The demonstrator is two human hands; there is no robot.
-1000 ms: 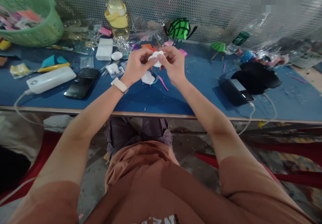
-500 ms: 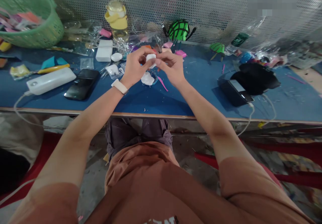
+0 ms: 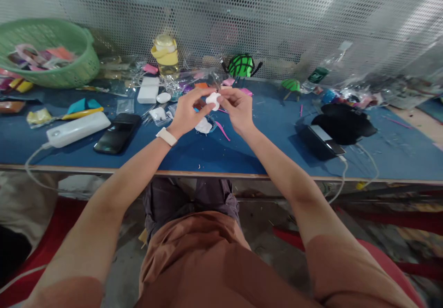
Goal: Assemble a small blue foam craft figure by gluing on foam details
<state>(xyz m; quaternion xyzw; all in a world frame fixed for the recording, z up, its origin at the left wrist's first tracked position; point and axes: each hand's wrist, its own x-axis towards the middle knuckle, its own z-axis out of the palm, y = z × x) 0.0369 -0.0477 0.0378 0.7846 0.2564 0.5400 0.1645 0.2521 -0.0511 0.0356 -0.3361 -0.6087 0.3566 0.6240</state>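
Between both hands is a small white lump (image 3: 213, 99) that looks like modelling clay, held above the table. My left hand (image 3: 188, 112) pinches its left side with thumb and fingers. From the other side my right hand (image 3: 239, 109) grips it with thumb and fingertips closed. Just below the hands lies a larger white piece (image 3: 203, 126), partly hidden by my left hand. A thin pink tool (image 3: 222, 131) rests to the right of that piece. Left of my left hand are a white oval piece (image 3: 164, 97) and a small bag with white material (image 3: 158, 114).
On the left of the blue table (image 3: 221, 158) are a green basket (image 3: 79, 70), a black phone (image 3: 117, 133) and a white power bank (image 3: 79, 129). A yellow-topped bottle (image 3: 165, 56) and a green turtle-like figure (image 3: 241, 66) stand behind. A black device (image 3: 320, 143) lies right.
The view has tilted up, so everything sits lower in it. The white lump has turned between my fingers and now looks rounder. Both hands still hold it.
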